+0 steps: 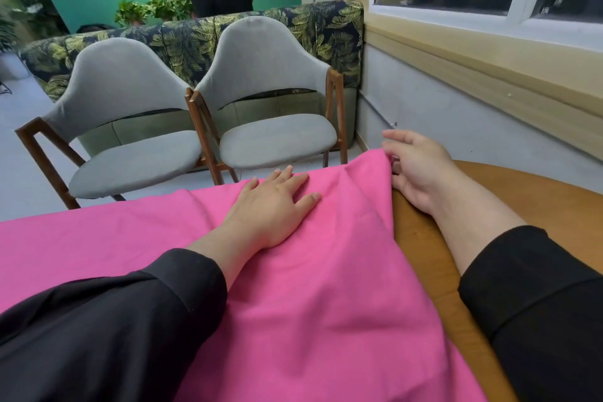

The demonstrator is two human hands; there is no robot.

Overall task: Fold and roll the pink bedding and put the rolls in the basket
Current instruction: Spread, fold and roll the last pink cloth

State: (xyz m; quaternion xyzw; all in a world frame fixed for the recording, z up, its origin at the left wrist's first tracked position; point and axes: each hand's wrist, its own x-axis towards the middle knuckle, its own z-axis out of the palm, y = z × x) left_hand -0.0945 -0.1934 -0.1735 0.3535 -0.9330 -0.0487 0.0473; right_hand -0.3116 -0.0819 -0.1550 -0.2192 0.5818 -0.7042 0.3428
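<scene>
Lying crosswise, pink bedding [326, 287], corner far-right

no readable text, labels or numbers

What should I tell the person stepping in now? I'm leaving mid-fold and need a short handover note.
Left hand: flat, fingers straight, pressing the pink bedding.
Right hand: at the bedding's far right corner, fingers curled; whether it has a grip is unclear.
Bedding: spread over the wooden table, wrinkled.
Done: no rolls visible.
Left: fold, roll, load the basket, which is out of view.
</scene>
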